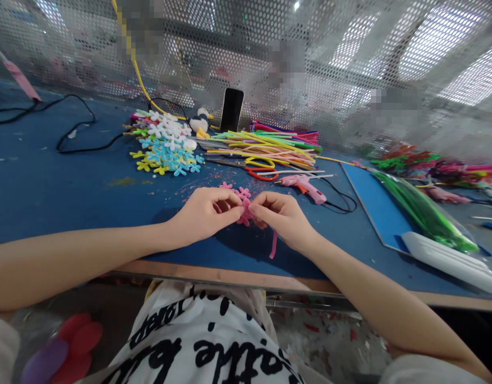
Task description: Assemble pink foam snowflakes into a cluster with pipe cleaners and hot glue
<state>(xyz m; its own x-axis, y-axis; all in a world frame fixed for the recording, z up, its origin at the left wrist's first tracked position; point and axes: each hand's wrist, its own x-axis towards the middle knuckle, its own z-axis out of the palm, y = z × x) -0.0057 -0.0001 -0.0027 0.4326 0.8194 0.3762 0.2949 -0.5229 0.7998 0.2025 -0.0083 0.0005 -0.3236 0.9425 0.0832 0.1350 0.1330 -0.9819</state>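
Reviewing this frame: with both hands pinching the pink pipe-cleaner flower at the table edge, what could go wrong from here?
1. The pink pipe-cleaner flower is pinched between the left hand and right hand near the table edge; a slip could drop it off the table.
2. The pink glue gun and its cord lie just behind the right hand, so a reach back might snag them.

Bright daylight glares through the mesh at upper right; edges bend, background patches blurred

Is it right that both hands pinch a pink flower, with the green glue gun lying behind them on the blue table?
Not quite. The head view shows the glue gun is pink, not green. Both hands, left and right, pinch the pink flower over the blue table.
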